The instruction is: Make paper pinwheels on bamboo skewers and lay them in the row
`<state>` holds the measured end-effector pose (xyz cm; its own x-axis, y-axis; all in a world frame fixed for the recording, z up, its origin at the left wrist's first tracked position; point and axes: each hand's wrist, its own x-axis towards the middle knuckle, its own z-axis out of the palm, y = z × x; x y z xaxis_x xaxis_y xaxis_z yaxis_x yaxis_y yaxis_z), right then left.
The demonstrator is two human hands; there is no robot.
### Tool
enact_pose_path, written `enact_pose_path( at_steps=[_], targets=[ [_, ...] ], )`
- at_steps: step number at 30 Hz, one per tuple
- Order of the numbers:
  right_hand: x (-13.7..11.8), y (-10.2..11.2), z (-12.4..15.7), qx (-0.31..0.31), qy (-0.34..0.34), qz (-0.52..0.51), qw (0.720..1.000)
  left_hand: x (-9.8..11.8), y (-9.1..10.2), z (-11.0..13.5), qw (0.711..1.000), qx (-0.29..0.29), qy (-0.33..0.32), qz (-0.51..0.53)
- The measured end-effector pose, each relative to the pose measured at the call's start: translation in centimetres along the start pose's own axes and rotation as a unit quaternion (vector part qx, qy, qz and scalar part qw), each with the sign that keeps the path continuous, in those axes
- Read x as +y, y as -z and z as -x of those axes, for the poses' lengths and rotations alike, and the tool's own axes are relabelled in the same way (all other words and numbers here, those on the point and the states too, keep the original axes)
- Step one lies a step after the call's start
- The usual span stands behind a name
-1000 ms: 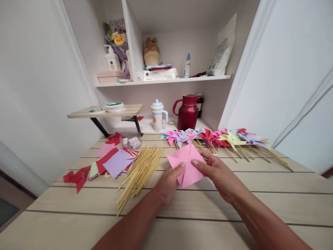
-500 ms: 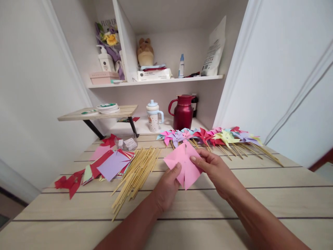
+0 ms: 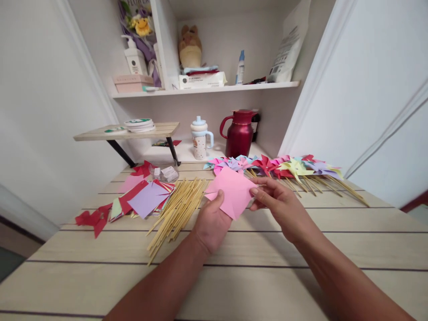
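A pink paper square (image 3: 232, 191) with cuts in it is held above the wooden table (image 3: 254, 258), between both hands. My left hand (image 3: 211, 222) grips its lower left side with the thumb on top. My right hand (image 3: 280, 206) pinches its right edge with the fingertips. A bundle of bamboo sticks (image 3: 177, 209) lies just left of my left hand. Behind the paper runs a row of finished paper pinwheels (image 3: 277, 166) on sticks.
A stack of coloured paper squares (image 3: 143, 201) and red paper scraps (image 3: 91, 219) lie at the left. A small clear box (image 3: 166, 173) sits behind them. A red jug (image 3: 239, 133), a lidded cup (image 3: 200, 139) and a small raised shelf (image 3: 127, 133) stand at the back.
The pink paper has been turned and lifted a little, its surface now showing flat. Both hands shifted their grip on it. The camera view tilted slightly down.
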<state>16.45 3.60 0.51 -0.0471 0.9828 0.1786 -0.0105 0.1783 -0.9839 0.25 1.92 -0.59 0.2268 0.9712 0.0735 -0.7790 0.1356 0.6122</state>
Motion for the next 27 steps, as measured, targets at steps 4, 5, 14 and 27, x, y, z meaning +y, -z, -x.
enact_pose_path(
  at_steps=[4, 5, 14, 27],
  targets=[
    [-0.1, 0.3, 0.0, 0.022, 0.019, 0.008, 1.000, 0.8, 0.0, -0.2, 0.999, 0.038, -0.017, 0.032],
    [-0.1, 0.3, 0.0, 0.026, 0.029, 0.011, 0.999, 0.9, 0.1, -0.3, 0.998, 0.045, -0.017, 0.036],
    [0.5, -0.5, 0.8, -0.025, 0.235, 0.230, 0.944, 1.2, 0.4, -0.5, 0.996, 0.031, -0.018, 0.080],
    [0.8, -1.4, 1.1, -0.045, 0.280, 0.269, 0.920, 1.0, 0.6, -0.2, 0.995, -0.040, 0.027, 0.083]
  ],
)
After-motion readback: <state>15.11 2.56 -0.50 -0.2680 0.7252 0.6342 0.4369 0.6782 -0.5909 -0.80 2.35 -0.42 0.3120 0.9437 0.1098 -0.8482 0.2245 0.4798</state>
